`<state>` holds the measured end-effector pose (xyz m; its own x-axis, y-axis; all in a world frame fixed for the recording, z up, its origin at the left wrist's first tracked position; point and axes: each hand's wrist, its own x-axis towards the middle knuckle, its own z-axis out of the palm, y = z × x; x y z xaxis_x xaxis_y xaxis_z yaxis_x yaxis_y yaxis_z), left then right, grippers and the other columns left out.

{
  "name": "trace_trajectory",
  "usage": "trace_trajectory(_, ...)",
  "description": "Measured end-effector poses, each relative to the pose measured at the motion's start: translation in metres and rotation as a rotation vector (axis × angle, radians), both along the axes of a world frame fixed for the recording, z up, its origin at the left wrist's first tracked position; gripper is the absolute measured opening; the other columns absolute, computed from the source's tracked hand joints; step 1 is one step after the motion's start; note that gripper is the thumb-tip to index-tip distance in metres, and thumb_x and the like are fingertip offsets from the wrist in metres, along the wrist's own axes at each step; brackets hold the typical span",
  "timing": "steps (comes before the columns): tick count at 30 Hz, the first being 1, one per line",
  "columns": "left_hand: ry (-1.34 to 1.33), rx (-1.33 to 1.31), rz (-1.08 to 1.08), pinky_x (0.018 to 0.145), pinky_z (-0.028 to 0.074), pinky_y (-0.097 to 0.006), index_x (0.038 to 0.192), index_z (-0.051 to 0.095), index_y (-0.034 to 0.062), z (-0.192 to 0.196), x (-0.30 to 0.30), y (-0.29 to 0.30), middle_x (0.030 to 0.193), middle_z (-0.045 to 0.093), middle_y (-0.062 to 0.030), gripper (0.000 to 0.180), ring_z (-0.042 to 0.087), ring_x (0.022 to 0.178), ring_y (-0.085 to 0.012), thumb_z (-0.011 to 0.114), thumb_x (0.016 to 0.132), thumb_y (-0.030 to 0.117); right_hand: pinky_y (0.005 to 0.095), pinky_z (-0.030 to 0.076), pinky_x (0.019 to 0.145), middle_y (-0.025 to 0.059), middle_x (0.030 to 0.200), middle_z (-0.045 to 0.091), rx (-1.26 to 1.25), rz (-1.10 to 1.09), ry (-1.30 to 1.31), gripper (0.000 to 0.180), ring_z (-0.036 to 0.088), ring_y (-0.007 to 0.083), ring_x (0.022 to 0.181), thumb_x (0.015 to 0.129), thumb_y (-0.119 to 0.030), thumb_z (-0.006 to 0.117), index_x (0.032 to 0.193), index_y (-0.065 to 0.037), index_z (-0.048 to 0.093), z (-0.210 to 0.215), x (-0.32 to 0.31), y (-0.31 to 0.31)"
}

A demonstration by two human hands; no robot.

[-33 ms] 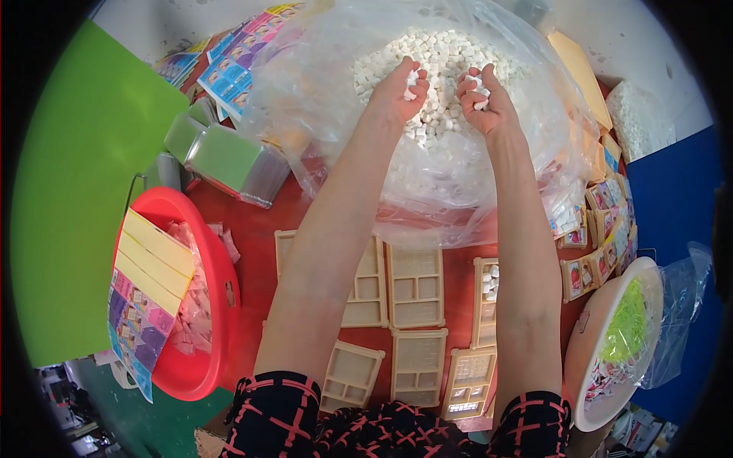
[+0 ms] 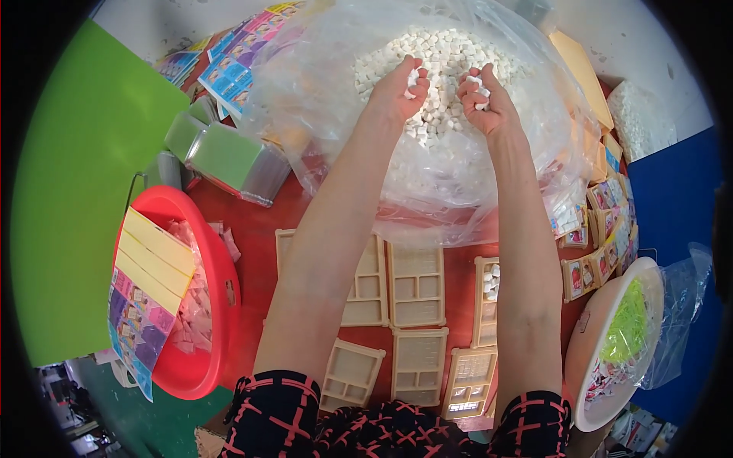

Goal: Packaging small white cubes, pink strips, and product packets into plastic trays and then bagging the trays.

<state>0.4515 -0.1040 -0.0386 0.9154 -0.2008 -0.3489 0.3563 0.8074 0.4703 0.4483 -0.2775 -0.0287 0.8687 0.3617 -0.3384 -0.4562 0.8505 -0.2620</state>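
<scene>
two hands: both reach forward into the big clear plastic bag (image 2: 458, 153) at the far side of the red tabletop (image 2: 252, 229), over the heap of small white cubes (image 2: 450, 61).
change: none that i can see against the other picture; hands and bag sit the same, so the scooping looks to be mid-grab, not finished.
left hand (image 2: 397, 91): fingers curled in, nearly closed, with a few white cubes pinched at the fingertips; it rests on the heap.
right hand (image 2: 485, 99): curled into a loose fist, a small clutch of white cubes showing between the fingers.
where the cubes are: almost all inside the bag; a few already lie in one cream tray (image 2: 489, 282) nearer the person.
trays: several cream compartment trays (image 2: 416, 286) lie flat on the tabletop between the forearms, most compartments bare.
left side: red basin (image 2: 221, 305) holding yellow strips and printed cards; green-lidded clear boxes (image 2: 229, 160) beyond it.
right side: a shallow cream dish (image 2: 588, 343) with green shreds, small printed packets beside the bag.
</scene>
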Motion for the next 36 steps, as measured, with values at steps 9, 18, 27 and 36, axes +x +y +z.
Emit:
trace_trajectory(9,-0.259,0.491,-0.072,0.046,0.044,-0.023,0.095,0.052,0.0034,0.1,-0.117,0.043,0.076,0.054,-0.0076,0.021,0.052,0.066,-0.0141,0.056,0.086,0.023,0.014,0.02,0.032,0.0018,0.075,0.048,-0.576,0.254,-0.411,0.022,0.037,0.002,0.049,0.087,-0.027,0.056,0.079,-0.007,0.051,0.039,-0.049,0.015)
trace_trajectory(18,-0.371,1.28,0.13,0.049,0.041,-0.027,0.084,0.062,-0.0004,0.013,-0.241,0.085,0.059,0.054,-0.004,0.022,0.053,0.057,-0.0165,0.057,0.083,0.021,0.0176,0.029,0.04,-0.0048,0.06,0.049,-1.261,0.593,-0.703,0.013,0.041,0.0032,0.051,0.081,-0.026,0.061,0.078,-0.013,0.061,0.018,-0.214,0.068)
trace_trajectory(27,-1.06,1.829,0.335,0.065,0.047,-0.038,0.078,0.057,0.0046,-0.029,-0.243,0.051,0.077,0.053,-0.0108,0.015,0.056,0.074,-0.0283,0.067,0.068,0.008,0.0354,0.042,0.053,0.0107,0.067,0.054,-1.886,0.003,-1.007,0.017,0.054,0.0224,0.062,0.08,-0.02,0.062,0.084,-0.003,0.06,-0.022,-0.22,0.062)
trace_trajectory(36,-1.187,1.925,0.228,0.066,0.045,-0.037,0.079,0.053,0.0016,-0.026,-0.267,0.049,0.081,0.048,-0.012,0.02,0.051,0.079,-0.0284,0.066,0.064,0.003,0.0423,0.042,0.062,0.0173,0.081,0.055,-2.039,0.036,-1.116,0.022,0.055,0.0357,0.074,0.075,-0.019,0.066,0.086,-0.002,0.055,-0.023,-0.25,0.056)
